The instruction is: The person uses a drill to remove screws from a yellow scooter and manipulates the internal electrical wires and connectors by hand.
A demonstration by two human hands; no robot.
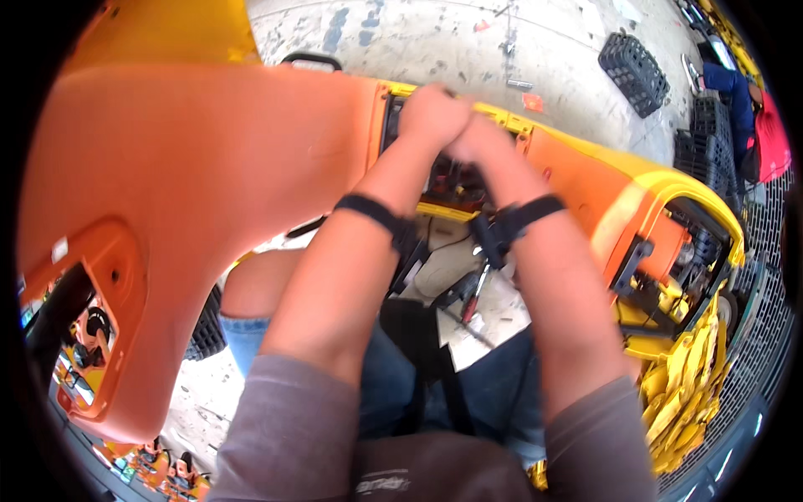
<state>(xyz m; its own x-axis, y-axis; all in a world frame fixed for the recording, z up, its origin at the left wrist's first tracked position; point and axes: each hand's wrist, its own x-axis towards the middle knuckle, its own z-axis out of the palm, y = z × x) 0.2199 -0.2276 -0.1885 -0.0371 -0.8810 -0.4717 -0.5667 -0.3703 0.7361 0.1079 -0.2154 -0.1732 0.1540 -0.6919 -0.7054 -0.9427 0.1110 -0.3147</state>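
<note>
My left hand (433, 115) and my right hand (473, 139) are together over an open compartment (453, 191) in an orange and yellow vehicle body, their fingers closed. I cannot make out what, if anything, they grip. The compartment holds dark and red parts and has a yellow rim. A broad orange panel (209, 151) lies to its left and another orange panel (565, 192) to its right. Black straps circle both my forearms. A tool with a red handle (473, 301) shows below, between my arms.
Black crates (631, 71) stand on the concrete floor (569, 50). A co-worker's leg (723, 84) and a red item (769, 138) are at the right edge. Several yellow pieces (677, 393) are piled at lower right, beside a second open compartment (686, 251) with a yellow frame.
</note>
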